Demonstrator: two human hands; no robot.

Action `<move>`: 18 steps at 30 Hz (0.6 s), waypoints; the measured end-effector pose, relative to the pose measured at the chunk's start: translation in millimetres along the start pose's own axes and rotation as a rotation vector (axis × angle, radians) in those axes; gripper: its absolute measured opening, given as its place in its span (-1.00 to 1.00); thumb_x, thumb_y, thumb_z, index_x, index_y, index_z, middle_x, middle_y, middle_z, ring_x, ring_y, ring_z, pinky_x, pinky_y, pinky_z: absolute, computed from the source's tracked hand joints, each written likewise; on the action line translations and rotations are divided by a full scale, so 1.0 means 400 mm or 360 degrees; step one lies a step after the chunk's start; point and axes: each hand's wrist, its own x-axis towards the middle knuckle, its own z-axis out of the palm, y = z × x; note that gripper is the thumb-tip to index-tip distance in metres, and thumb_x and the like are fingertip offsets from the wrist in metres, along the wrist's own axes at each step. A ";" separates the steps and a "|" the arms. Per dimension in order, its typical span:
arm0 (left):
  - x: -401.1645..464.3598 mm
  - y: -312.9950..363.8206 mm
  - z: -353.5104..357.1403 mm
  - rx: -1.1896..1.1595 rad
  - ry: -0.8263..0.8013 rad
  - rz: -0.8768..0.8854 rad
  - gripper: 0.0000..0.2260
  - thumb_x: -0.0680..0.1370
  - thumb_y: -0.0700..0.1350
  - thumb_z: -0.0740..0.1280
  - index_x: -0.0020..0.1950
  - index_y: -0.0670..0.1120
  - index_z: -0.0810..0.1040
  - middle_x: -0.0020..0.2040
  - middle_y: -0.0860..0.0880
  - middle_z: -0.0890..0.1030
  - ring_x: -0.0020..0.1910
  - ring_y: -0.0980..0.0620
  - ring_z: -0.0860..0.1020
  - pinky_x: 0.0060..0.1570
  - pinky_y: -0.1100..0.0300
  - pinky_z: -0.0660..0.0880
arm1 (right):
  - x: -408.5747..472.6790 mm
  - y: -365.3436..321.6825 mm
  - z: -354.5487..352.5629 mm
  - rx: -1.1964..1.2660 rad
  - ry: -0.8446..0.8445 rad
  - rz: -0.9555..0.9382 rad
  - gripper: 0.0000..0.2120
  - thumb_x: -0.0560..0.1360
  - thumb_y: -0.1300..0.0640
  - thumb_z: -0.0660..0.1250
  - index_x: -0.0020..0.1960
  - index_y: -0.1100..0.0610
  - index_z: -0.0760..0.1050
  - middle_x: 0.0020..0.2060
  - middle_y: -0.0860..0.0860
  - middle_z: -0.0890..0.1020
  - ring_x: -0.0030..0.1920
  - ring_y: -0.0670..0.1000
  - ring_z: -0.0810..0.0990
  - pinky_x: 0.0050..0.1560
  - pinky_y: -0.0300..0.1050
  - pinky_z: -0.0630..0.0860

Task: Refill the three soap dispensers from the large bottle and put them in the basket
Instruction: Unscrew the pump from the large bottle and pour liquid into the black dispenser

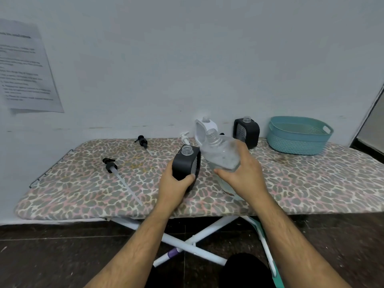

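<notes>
The ironing board [83, 196] carries everything. The teal basket [299, 140] sits at its far right corner, holding nothing visible. The large bottle [222, 154], clear and uncapped, tilts mid-board in the right hand [243, 175], fingers wrapped round its body; it looks heavy with liquid and probably slick, so a grip low on the body suits it. The left hand [176, 183] grips the near black dispenser [186, 163], open-necked, rigid, light. A white dispenser [204, 129] and another black dispenser [247, 133] stand behind. Pumps [112, 166] lie toward the left end.
</notes>
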 end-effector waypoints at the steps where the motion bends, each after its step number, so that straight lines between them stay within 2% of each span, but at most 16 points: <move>1: -0.002 0.001 0.001 0.0002 -0.0012 0.0000 -0.50 0.42 -0.24 0.48 0.32 0.01 0.49 0.09 0.12 0.65 0.06 0.19 0.62 0.10 0.09 0.57 | 0.000 0.004 -0.004 0.0019 -0.0002 -0.0002 -0.27 0.34 -0.02 0.55 0.42 -0.11 0.29 0.20 -0.12 0.56 0.13 -0.02 0.56 0.04 0.00 0.57; 4: -0.006 0.006 0.002 0.0002 -0.0030 -0.0013 -0.48 0.41 -0.24 0.48 0.34 -0.01 0.48 0.10 0.12 0.65 0.06 0.18 0.62 0.13 0.05 0.57 | 0.000 0.013 -0.006 0.0178 0.0074 0.0032 -0.31 0.32 0.03 0.58 0.34 -0.13 0.32 0.10 -0.29 0.52 0.08 -0.15 0.52 0.02 -0.14 0.52; 7: -0.008 0.006 0.008 0.0002 -0.0012 -0.0018 -0.49 0.35 -0.16 0.48 0.28 0.08 0.49 0.09 0.13 0.65 0.06 0.18 0.62 0.12 0.07 0.57 | -0.004 0.023 0.005 0.0294 0.0155 0.0098 -0.25 0.30 0.06 0.60 0.38 -0.09 0.31 0.14 -0.25 0.50 0.12 -0.15 0.50 0.08 -0.18 0.47; 11: -0.010 0.004 0.015 0.0018 -0.0002 -0.0029 -0.49 0.39 -0.20 0.46 0.25 0.15 0.44 0.10 0.15 0.63 0.07 0.19 0.61 0.11 0.10 0.55 | -0.006 0.042 0.013 0.0409 0.0200 0.0176 -0.26 0.31 0.09 0.60 0.35 -0.14 0.28 0.08 -0.35 0.47 0.08 -0.19 0.50 0.01 -0.31 0.44; 16: -0.018 0.014 0.020 0.0027 -0.0008 -0.0025 -0.50 0.46 -0.29 0.43 0.29 0.09 0.40 0.07 0.18 0.59 0.03 0.26 0.57 -0.01 0.26 0.52 | -0.010 0.069 -0.002 0.0496 0.0079 0.0238 -0.16 0.27 0.09 0.65 0.36 -0.12 0.22 0.23 -0.11 0.52 0.21 -0.07 0.53 0.17 -0.08 0.54; 18: -0.021 0.015 0.023 0.0033 0.0005 -0.0014 -0.50 0.45 -0.30 0.42 0.28 0.10 0.40 0.06 0.17 0.60 0.00 0.26 0.58 -0.06 0.28 0.51 | -0.018 0.080 -0.008 0.0499 0.0009 0.0234 -0.08 0.23 0.05 0.66 0.41 -0.14 0.19 0.28 -0.09 0.49 0.28 -0.04 0.51 0.23 -0.04 0.52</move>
